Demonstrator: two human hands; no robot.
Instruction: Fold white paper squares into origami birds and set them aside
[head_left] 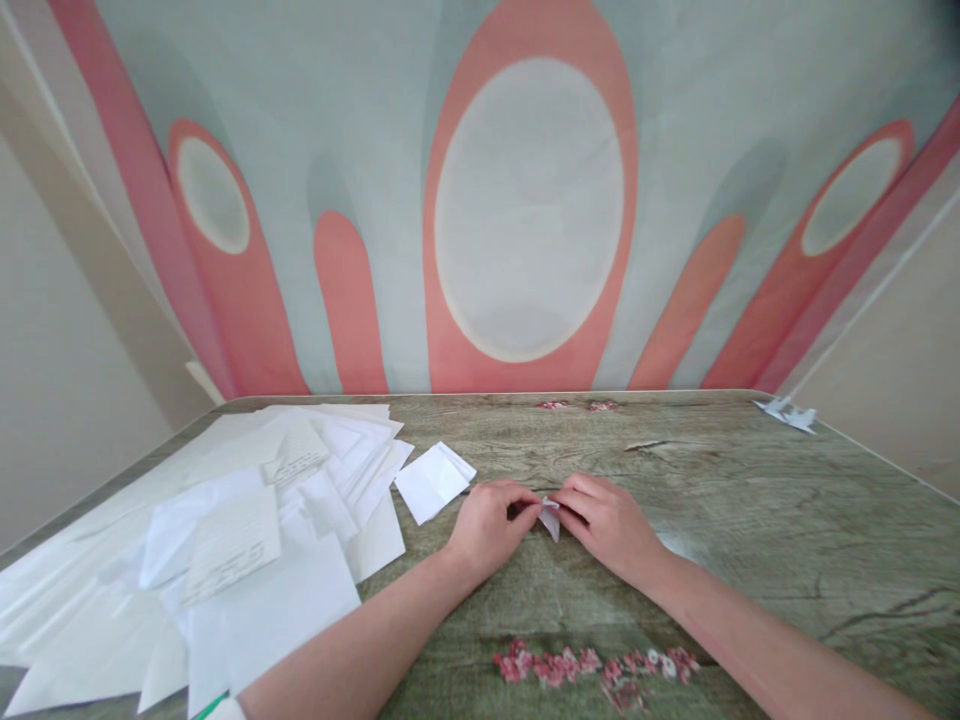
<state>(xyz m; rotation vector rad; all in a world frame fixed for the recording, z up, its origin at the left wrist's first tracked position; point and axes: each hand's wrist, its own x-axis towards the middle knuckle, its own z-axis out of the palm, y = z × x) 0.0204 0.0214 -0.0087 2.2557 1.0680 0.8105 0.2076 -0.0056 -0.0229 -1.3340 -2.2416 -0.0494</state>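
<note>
The left hand (489, 522) and right hand (611, 522) both pinch the small folded paper (551, 521), which sits between them over the desk (720, 450) — uneven pull could tear it or skew a crease; a leftward sweep could scatter the loose sheets (292, 600) nearby.

Soft, even, fairly bright light, source out of view, pale glare on wood-grain tabletop (757, 510) at four o'clock, white paper sheets (292, 600) at eight nearly washed out, folded paper (551, 522) at five soft-edged, wide-angle stretch toward the edges, dark corner at two.
</note>
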